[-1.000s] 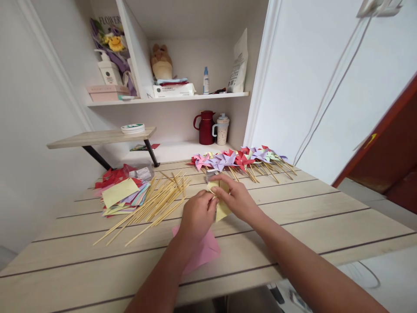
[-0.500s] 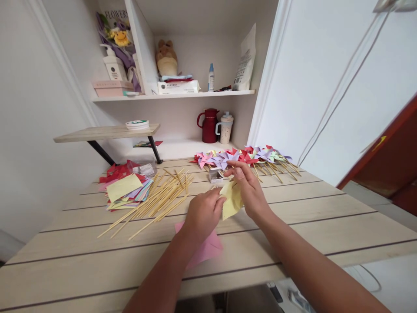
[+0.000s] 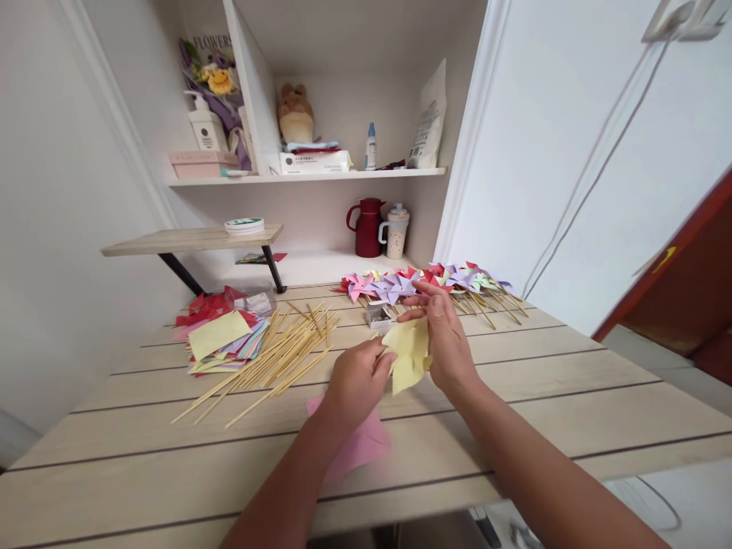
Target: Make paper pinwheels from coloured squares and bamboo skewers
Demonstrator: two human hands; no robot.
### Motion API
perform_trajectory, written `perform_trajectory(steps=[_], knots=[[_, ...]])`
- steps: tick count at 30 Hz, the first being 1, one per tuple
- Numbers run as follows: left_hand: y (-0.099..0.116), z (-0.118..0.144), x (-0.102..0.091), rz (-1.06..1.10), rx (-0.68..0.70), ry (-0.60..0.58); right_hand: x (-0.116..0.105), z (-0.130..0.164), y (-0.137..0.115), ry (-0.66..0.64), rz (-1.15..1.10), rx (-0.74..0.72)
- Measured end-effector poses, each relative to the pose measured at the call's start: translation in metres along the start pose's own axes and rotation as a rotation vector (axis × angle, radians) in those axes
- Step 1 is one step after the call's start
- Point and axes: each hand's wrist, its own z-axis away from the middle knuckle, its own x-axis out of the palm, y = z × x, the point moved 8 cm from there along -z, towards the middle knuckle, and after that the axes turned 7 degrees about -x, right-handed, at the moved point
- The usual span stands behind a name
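A yellow paper piece (image 3: pixel 410 354), cut and partly curled, is pinched at its left edge by my left hand (image 3: pixel 360 381), with thumb and fingers closed. My right hand (image 3: pixel 449 339) is at the paper's right side, palm and thumb base against it, fingers stretched out to the left and apart. Whether its fingertips grip anything is partly hidden. Under my left wrist lies a pink paper sheet (image 3: pixel 363 446) flat on the table. Just beyond the hands stands a small open box (image 3: pixel 378 316) with tiny items inside.
Thin wooden sticks (image 3: pixel 286 354) lie spread left of my hands, beside a stack of coloured paper (image 3: pixel 220 335). Several finished paper pinwheels (image 3: pixel 394 288) lie at the back right. A raised wooden stand (image 3: pixel 188 240), a red jug (image 3: pixel 369 229) and a cup (image 3: pixel 396 232) are behind.
The yellow paper has turned a little and shows more of its curled flaps. My right hand has shifted slightly down and right; the left hand keeps its pinch. The camera view has tilted slightly.
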Motion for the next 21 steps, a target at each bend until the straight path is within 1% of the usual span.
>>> perform_trajectory(steps=[2, 4, 6, 8, 11, 13, 15, 17, 21], knots=[[-0.003, -0.001, -0.002, 0.102, -0.032, 0.022, -0.006, -0.003, 0.001, 0.051, 0.0, -0.021], [-0.007, -0.002, -0.003, 0.252, -0.091, 0.033, -0.012, -0.007, 0.001, 0.107, -0.038, -0.028], [-0.01, -0.004, -0.005, 0.438, -0.158, 0.029, -0.015, -0.009, 0.003, 0.122, -0.116, 0.008], [-0.012, -0.005, -0.007, 0.623, -0.206, 0.029, -0.008, -0.009, 0.007, 0.043, -0.195, 0.109], [-0.016, -0.007, -0.013, 0.794, -0.249, 0.056, 0.014, 0.0, 0.013, -0.166, -0.265, 0.272], [-0.021, -0.007, -0.015, 0.836, -0.281, 0.079, 0.027, 0.008, 0.013, -0.279, -0.285, 0.311], [-0.026, -0.006, -0.016, 0.858, -0.324, 0.092, 0.036, 0.015, 0.013, -0.347, -0.294, 0.321], [-0.031, -0.005, -0.016, 0.869, -0.364, 0.114, 0.04, 0.018, 0.014, -0.362, -0.306, 0.328], [-0.039, -0.003, -0.018, 0.91, -0.424, 0.164, 0.032, 0.013, 0.014, -0.269, -0.347, 0.308]])
